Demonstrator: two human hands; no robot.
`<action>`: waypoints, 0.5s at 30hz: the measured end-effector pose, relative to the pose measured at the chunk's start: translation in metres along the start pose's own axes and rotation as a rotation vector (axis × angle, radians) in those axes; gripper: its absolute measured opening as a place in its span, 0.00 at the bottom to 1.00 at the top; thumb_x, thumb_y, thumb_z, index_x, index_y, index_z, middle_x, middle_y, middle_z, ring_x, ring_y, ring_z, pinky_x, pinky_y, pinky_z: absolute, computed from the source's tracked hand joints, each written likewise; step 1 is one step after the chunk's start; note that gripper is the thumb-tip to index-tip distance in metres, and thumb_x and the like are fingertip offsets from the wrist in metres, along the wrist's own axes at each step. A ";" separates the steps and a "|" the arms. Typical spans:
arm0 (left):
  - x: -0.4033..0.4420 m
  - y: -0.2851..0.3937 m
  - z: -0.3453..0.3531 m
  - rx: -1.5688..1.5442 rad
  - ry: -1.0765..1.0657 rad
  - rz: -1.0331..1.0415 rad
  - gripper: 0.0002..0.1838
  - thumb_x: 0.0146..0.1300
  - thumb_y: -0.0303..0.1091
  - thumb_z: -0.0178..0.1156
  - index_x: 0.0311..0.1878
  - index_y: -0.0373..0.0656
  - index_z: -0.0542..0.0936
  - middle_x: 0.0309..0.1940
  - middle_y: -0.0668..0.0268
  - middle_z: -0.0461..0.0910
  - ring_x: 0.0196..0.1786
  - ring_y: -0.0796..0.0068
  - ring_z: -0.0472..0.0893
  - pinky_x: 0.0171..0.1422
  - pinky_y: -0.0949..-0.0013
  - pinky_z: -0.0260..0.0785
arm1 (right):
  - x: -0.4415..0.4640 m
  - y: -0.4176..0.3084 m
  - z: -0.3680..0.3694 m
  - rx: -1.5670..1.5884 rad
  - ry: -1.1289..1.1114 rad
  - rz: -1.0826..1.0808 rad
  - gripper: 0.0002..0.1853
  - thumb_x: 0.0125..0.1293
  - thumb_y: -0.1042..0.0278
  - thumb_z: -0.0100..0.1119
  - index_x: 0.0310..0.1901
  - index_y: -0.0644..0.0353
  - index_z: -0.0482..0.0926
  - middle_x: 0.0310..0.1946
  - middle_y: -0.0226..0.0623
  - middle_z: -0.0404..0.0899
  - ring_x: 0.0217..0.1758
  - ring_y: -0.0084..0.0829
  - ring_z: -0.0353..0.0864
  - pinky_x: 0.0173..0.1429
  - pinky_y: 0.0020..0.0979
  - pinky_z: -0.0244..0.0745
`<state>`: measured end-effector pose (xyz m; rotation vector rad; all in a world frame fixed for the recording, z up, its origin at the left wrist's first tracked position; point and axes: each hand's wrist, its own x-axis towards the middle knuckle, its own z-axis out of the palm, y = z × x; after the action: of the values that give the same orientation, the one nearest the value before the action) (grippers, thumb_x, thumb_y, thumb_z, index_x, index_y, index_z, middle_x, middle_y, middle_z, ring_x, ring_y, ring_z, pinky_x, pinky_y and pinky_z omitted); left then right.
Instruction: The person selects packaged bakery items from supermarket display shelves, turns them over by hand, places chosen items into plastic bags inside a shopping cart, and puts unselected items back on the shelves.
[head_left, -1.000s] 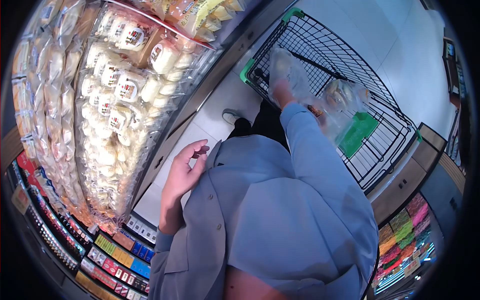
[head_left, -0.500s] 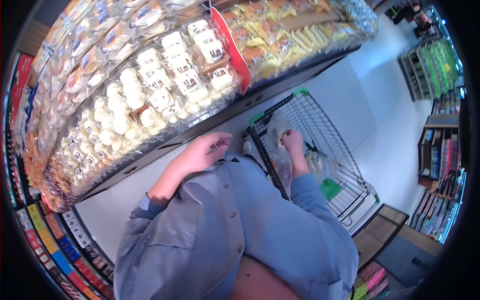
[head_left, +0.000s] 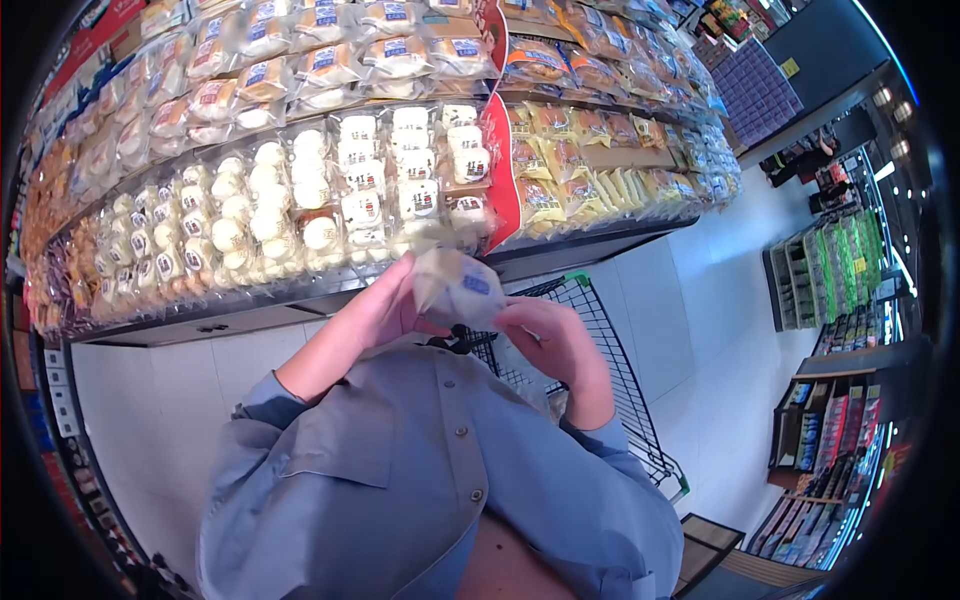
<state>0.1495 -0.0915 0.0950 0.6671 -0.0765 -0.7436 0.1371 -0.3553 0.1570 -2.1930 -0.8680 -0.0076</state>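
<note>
In front of my chest is a packaged bread [head_left: 456, 287], a pale round bun in clear wrap with a blue printed label, slightly blurred. My left hand [head_left: 390, 302] is closed on its left side, with some fingers hidden behind the wrap. At its lower right edge, my right hand [head_left: 552, 335] pinches the package between thumb and fingers. Below and to the right stands the shopping cart [head_left: 630, 385], a wire cart with green corners, partly hidden by my right arm.
A bread shelf curves ahead, with white packaged buns [head_left: 268, 200], upper rows of labelled breads [head_left: 325, 62] and yellow-wrapped breads [head_left: 560, 165]. A red divider [head_left: 499, 165] separates sections. Tiled floor [head_left: 655, 300] runs right, past a green-sided rack [head_left: 835, 270]. People stand far off.
My right hand has come up out of the cart, and the packaged bread is now between both hands. My left hand, empty before, has closed on it. The view has tilted up toward the shelves.
</note>
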 end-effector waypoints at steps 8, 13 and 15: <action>-0.027 -0.004 -0.009 -0.061 0.196 0.316 0.38 0.67 0.50 0.56 0.74 0.37 0.60 0.67 0.53 0.70 0.67 0.58 0.73 0.71 0.54 0.66 | 0.012 -0.003 0.060 0.446 0.076 0.111 0.23 0.66 0.77 0.60 0.63 0.61 0.72 0.57 0.43 0.78 0.56 0.36 0.82 0.54 0.35 0.80; -0.031 -0.016 -0.013 -0.114 0.125 0.395 0.39 0.66 0.49 0.57 0.74 0.38 0.59 0.68 0.55 0.68 0.68 0.59 0.71 0.72 0.56 0.65 | 0.011 -0.010 0.092 1.060 0.027 0.416 0.27 0.76 0.66 0.50 0.71 0.62 0.56 0.53 0.40 0.78 0.48 0.26 0.82 0.48 0.28 0.78; -0.031 -0.020 -0.009 -0.118 0.150 0.424 0.38 0.67 0.50 0.57 0.74 0.38 0.59 0.68 0.55 0.69 0.68 0.60 0.72 0.72 0.57 0.65 | 0.012 -0.010 0.098 1.041 0.010 0.509 0.21 0.77 0.65 0.48 0.67 0.63 0.61 0.49 0.36 0.79 0.42 0.22 0.82 0.46 0.24 0.77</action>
<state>0.1170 -0.0776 0.0806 0.5670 -0.0346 -0.2867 0.1155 -0.2789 0.0976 -1.3436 -0.1702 0.5533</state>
